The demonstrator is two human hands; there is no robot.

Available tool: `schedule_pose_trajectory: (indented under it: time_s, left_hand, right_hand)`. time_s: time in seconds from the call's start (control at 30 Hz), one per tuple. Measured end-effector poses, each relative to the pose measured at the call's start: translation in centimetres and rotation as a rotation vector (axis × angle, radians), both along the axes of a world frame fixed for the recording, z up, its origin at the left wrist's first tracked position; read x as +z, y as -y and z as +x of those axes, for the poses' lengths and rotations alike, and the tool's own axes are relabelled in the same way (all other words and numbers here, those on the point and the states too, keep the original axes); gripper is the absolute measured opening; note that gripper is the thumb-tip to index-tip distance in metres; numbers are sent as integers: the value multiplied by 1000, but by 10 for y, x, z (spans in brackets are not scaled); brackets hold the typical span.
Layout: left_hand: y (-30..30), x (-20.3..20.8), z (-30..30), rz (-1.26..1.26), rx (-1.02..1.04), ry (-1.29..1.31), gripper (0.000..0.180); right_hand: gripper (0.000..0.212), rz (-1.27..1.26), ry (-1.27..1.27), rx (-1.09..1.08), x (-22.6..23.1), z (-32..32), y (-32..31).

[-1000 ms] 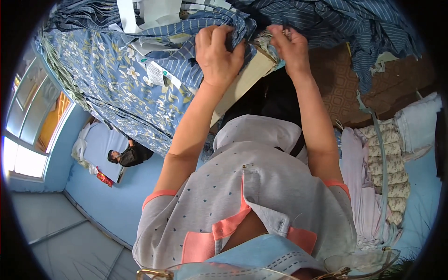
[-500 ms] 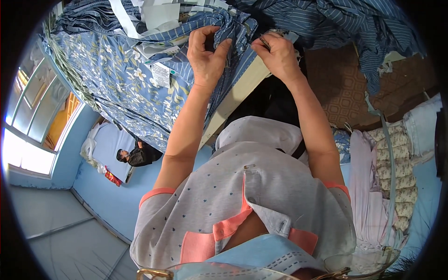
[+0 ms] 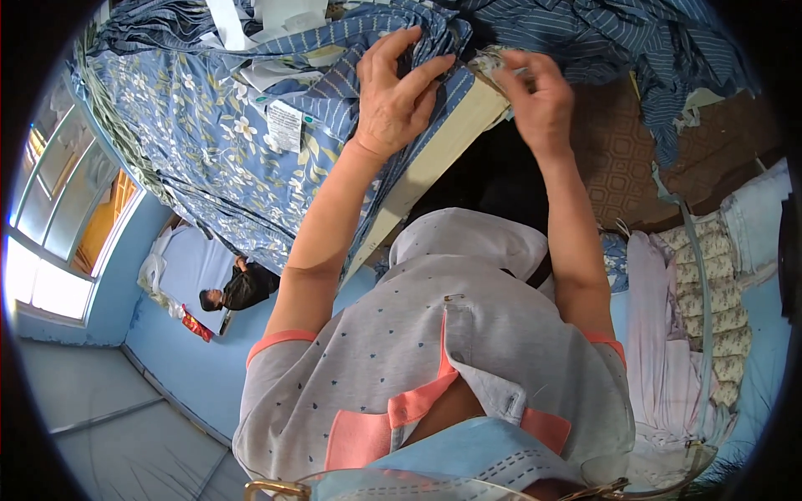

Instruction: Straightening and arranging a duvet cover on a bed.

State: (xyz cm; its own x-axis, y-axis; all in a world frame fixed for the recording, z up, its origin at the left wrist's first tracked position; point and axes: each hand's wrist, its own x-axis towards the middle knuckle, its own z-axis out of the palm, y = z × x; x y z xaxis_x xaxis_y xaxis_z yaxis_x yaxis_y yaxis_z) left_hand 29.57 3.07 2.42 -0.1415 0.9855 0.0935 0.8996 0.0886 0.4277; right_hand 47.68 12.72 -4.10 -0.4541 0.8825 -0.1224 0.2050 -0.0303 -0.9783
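My left hand [image 3: 394,100] is on bunched blue striped cloth [image 3: 334,35] at the table's edge, its thumb and forefinger on either side of a fold. My right hand [image 3: 541,104] is beside it with curled fingers, over a small heap of pale thread scraps [image 3: 486,62] at the table's corner. What those fingers hold is mostly hidden. A white printed label [image 3: 284,127] lies beside the striped cloth, over blue floral cloth [image 3: 200,138] that covers the table.
The pale wooden table edge [image 3: 426,173] runs slantwise in front of me. More striped cloth [image 3: 576,33] hangs at the far right above a brown patterned floor covering [image 3: 622,159]. Folded fabrics [image 3: 706,309] lie at right. A person in black [image 3: 242,288] is at the left, near a pale-covered table [image 3: 188,263].
My right hand has moved right, away from the striped cloth, to the scraps at the corner; the small dark tool seen in it before is now mostly hidden. My left hand has shifted slightly right.
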Motion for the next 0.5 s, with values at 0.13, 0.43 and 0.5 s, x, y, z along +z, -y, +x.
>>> schedule_pose_trajectory:
  time_s: [0.13, 0.43, 0.5]
  left_hand:
    - [7, 0, -8, -16, 56, 218, 51]
    - [6, 8, -14, -4, 107, 382, 50]
    - [8, 7, -14, 5, 105, 396, 49]
  right_hand:
    - [24, 230, 126, 281, 19, -15, 18]
    - [18, 411, 122, 143, -12, 0, 23]
    - [12, 138, 92, -111, -17, 24, 22]
